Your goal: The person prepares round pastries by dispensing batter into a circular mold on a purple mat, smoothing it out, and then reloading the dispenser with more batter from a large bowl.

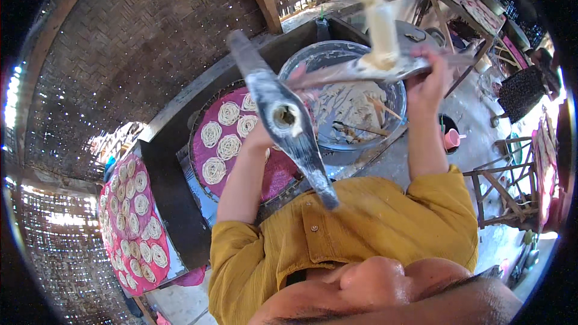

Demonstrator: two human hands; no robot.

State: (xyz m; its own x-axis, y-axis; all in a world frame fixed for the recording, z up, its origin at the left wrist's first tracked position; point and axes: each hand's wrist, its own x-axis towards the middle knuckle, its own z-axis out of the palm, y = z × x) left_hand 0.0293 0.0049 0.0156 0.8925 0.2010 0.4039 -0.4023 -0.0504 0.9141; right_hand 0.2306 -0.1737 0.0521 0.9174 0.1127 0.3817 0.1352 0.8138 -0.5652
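My left hand (260, 139) grips a grey metal press body (283, 117), a long two-handled bar with a round hollow barrel facing the camera; the bar hides most of the hand. My right hand (428, 82) holds the press's other half, a handled bar (355, 72) whose plunger (380, 24) sticks upward coated in white dough. Both parts are held apart above a wide metal basin (313, 54) containing pale dough and sticks. Left of the basin lies a round pink mat (274, 174) with several coiled noodle nests (227, 113).
At lower left, a second pink mat (111, 216) holds several noodle coils. A dark bench (165, 174) carries the trays. Woven bamboo walls (132, 42) close the left and back. Wooden stools (506, 189) and a pink cup (451, 139) stand on the floor at right.
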